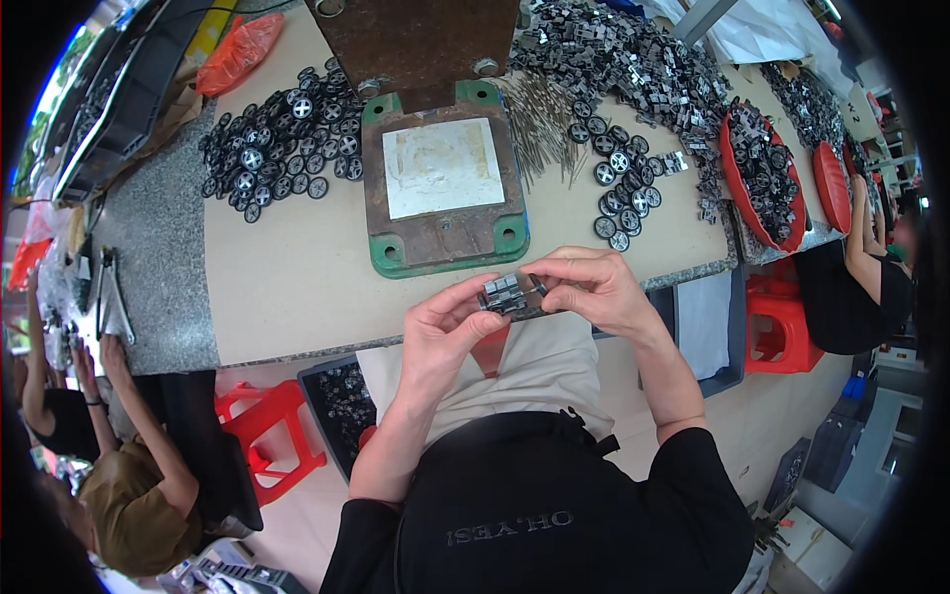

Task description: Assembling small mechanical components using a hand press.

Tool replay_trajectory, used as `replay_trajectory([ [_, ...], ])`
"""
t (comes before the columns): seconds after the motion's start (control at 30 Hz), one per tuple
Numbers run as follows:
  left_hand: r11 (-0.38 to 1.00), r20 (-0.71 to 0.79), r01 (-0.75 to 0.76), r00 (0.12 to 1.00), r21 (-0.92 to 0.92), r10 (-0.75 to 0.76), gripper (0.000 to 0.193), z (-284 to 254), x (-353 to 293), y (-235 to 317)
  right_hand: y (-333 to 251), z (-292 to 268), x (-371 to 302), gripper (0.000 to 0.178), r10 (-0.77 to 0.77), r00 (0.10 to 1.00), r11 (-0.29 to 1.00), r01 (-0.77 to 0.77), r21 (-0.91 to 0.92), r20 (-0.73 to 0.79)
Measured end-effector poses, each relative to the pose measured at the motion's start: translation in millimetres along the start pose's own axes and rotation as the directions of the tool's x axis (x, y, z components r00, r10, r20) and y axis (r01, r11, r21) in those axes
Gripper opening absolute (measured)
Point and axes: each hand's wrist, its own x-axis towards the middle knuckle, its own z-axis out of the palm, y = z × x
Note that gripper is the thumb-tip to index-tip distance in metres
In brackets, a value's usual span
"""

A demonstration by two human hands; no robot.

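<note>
Just in front of the press, near the table's front edge, my left hand pinches a small silver-grey toy car chassis. A black wheel sits at the chassis end by the left fingers. Between thumb and fingers, my right hand grips a small black wheel beside the chassis's other end. Whether that wheel touches the chassis or its axle I cannot tell. Beyond my hands stands the green and brown press base, with a white pad on top.
Black wheels with silver spokes lie heaped at left, and more wheels at right. Thin metal rods lie beside the press. Grey chassis parts pile up at the back right, near a filled red basket. Co-workers sit at both sides.
</note>
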Motion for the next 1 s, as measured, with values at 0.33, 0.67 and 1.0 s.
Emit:
replay_trajectory([
  [0.33,0.998,-0.050,-0.048,0.998,-0.028,0.047,0.041,8.8,-1.1,-8.9,18.5,17.4,-9.7,0.030,0.201,0.967,0.962,-0.165,0.219,-0.156],
  [0.67,0.993,-0.012,-0.116,0.993,0.008,0.116,0.039,10.4,-2.8,-8.7,7.2,17.6,-7.1,0.031,0.029,0.983,0.995,-0.010,0.102,-0.181],
  [1.0,0.997,0.002,-0.078,0.997,0.003,0.078,0.035,14.8,-4.0,2.4,-16.2,12.4,-6.3,0.018,-0.060,0.962,0.998,0.060,-0.006,-0.266],
])
